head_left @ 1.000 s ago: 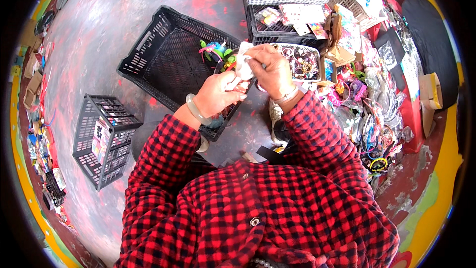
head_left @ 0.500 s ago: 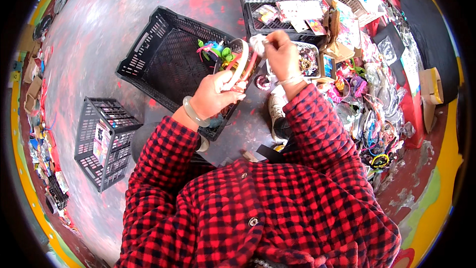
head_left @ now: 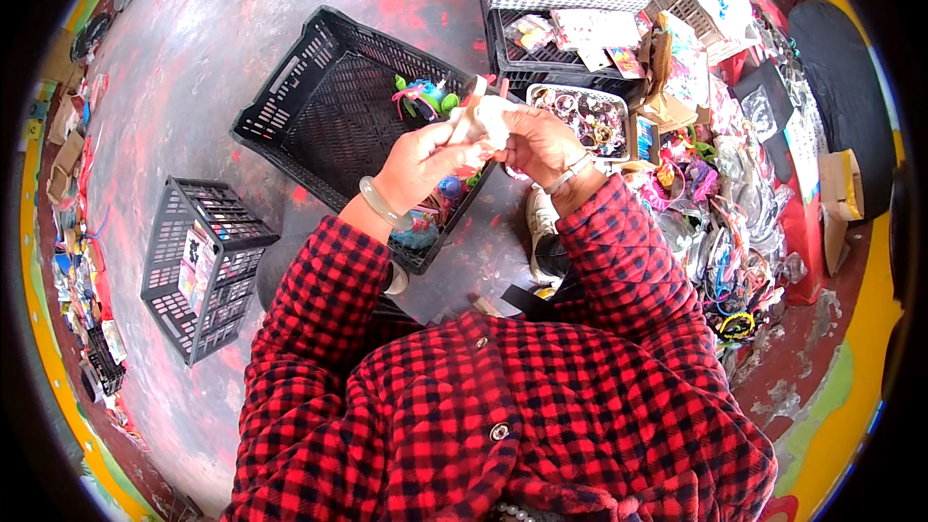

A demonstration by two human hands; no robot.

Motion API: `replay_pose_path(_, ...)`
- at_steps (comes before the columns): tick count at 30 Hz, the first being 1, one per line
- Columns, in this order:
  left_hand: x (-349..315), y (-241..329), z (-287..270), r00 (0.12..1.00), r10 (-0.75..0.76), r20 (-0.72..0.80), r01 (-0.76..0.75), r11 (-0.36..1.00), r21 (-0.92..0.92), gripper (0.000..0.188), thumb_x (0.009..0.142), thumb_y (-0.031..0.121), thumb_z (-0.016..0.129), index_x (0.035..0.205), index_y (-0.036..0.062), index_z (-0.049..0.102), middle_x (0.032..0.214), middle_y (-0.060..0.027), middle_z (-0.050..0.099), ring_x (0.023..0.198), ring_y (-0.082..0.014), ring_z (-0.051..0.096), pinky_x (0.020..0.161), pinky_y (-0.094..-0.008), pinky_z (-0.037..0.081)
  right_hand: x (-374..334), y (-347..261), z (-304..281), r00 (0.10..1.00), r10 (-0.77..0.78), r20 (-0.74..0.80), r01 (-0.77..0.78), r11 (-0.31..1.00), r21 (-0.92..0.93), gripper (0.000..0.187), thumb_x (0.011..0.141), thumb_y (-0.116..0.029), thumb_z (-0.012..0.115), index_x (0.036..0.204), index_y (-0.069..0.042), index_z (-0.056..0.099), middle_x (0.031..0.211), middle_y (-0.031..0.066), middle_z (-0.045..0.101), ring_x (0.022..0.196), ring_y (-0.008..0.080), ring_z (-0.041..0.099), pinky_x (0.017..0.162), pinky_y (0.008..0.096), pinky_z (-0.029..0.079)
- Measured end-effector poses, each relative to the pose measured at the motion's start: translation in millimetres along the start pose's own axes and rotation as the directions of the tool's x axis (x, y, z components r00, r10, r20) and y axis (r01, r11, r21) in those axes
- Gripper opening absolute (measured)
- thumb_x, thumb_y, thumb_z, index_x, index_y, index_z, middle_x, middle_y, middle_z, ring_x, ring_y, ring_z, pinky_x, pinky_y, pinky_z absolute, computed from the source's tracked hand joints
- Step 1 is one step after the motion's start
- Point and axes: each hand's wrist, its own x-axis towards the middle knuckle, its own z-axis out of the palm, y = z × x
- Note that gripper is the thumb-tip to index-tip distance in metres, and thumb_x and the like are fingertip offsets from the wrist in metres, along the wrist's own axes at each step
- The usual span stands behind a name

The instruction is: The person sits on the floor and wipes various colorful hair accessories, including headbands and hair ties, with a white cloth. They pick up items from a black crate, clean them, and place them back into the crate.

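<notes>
Closed around the headbands (head_left: 475,92), white and reddish, my left hand (head_left: 421,164) is above the near right end of a large black plastic crate (head_left: 275,157). My right hand (head_left: 546,142) is closed on a crumpled white piece (head_left: 493,120), perhaps cloth or tissue; its exact kind is unclear. Both hands meet at the headbands, the white piece pressed against them and covering most of their length. Colourful hair accessories (head_left: 427,102), green, blue and pink, lie in the crate beyond my left hand, with more beneath my wrist.
A white basket (head_left: 535,95) of small accessories stands right of my hands, beside a small cardboard box (head_left: 646,138). Stacked black crates (head_left: 503,39) are behind it. Bagged headbands (head_left: 715,251) pile up at right. A smaller black crate (head_left: 217,271) stands at left.
My right hand has come down and closer to my left, bringing the white piece onto the headbands. My left hand still grips them; they are now more hidden.
</notes>
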Motion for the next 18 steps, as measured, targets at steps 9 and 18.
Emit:
replay_pose_path(9,0.0,-3.3,5.6,0.997,0.021,0.077,0.000,0.965,-0.264,0.016,0.080,0.002,0.057,0.095,0.0028,0.049,0.086,-0.0014,0.058,0.068,-0.0030,0.050,0.057,-0.0163,0.039,5.8,0.3,-26.0,0.964,-0.130,0.233,-0.023,0.830,0.557,0.026,0.090,-0.017,0.035,0.101,0.001,0.050,0.096,0.0174,0.058,0.086,0.0292,0.058,0.076,0.0427,0.048)
replay_pose_path(18,-6.5,-7.3,13.0,0.990,0.042,0.138,-0.017,0.984,-0.178,0.007,0.079,-0.002,0.055,0.086,-0.0025,0.055,0.084,-0.0072,0.058,0.074,-0.0133,0.058,0.068,-0.0258,0.048,2.6,-2.8,-19.8,0.926,-0.152,0.344,-0.056,0.849,0.525,0.023,0.089,-0.016,0.037,0.102,-0.002,0.049,0.094,0.0131,0.059,0.084,0.0266,0.058,0.077,0.0427,0.048)
